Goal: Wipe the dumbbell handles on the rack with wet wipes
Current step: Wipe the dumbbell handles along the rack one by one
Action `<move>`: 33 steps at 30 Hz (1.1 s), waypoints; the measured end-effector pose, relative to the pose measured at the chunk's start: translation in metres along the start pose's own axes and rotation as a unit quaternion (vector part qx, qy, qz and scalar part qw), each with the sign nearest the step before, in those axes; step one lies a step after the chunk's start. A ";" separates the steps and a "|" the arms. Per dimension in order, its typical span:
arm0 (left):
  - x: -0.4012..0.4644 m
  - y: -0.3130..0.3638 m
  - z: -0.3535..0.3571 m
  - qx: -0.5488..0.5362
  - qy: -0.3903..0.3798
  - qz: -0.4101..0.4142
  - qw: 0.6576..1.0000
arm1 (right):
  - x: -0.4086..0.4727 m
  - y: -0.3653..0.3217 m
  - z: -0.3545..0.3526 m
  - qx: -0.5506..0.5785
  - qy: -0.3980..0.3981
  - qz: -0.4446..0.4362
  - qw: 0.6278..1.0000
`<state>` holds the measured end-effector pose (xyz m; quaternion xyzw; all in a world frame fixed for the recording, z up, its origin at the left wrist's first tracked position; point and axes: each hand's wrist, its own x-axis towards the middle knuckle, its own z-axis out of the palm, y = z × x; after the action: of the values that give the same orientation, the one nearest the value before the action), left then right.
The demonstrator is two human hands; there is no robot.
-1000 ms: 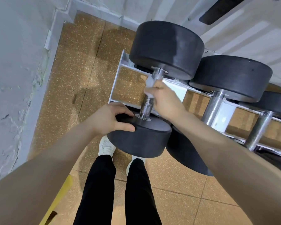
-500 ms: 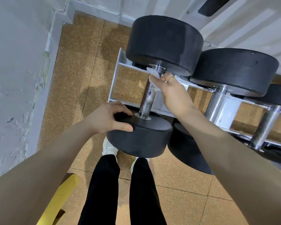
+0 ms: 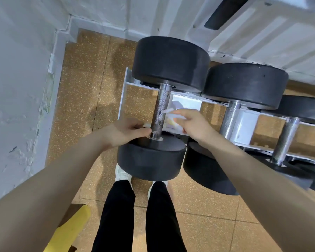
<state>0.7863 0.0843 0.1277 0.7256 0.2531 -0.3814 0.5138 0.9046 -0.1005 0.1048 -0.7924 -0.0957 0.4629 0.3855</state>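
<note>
So compared with half a second back, the right hand (image 3: 191,124) has dropped from the top of the knurled steel handle (image 3: 159,113) of the leftmost black round-headed dumbbell (image 3: 169,64) down to the lower half, and it now sits just right of the bar rather than on it, fingers curled around the crumpled white wet wipe (image 3: 171,115), which sticks out toward the bar; it's blurry, so I can't tell if the wipe actually touches the metal. The left hand (image 3: 127,131) has come off the rim of the near black head and is now up against the base of the handle, fingers bent and pinching something small and white, maybe the wipe's other end, can't say for sure. The dumbbell lies across the white metal rack (image 3: 124,99), far head toward the wall, near head overhanging the front rail above the person's white shoes (image 3: 121,174). Room-wise: open brown speckled floor (image 3: 84,88) to the left of the rack up to the grey wall. To the right it's tight, since the second black dumbbell (image 3: 245,84) sits just beside the first with heads nearly touching, and a third handle (image 3: 284,140) is further right. A yellow object (image 3: 69,231) pokes in at the bottom left.
</note>
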 end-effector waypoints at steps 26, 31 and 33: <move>0.040 0.008 0.033 -0.082 0.183 0.106 0.974 | 0.073 -0.010 0.013 0.311 0.136 0.139 0.930; 0.041 0.005 0.035 -0.082 0.244 0.122 0.958 | 0.054 0.022 0.030 0.180 0.062 0.142 0.971; 0.040 0.005 0.035 -0.087 0.244 0.117 0.959 | 0.038 0.032 0.036 0.086 -0.020 0.169 0.982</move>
<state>0.8032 0.0484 0.0913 0.7734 0.3163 -0.1068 0.5389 0.8904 -0.0846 0.0472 -0.7519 0.0717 0.5434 0.3663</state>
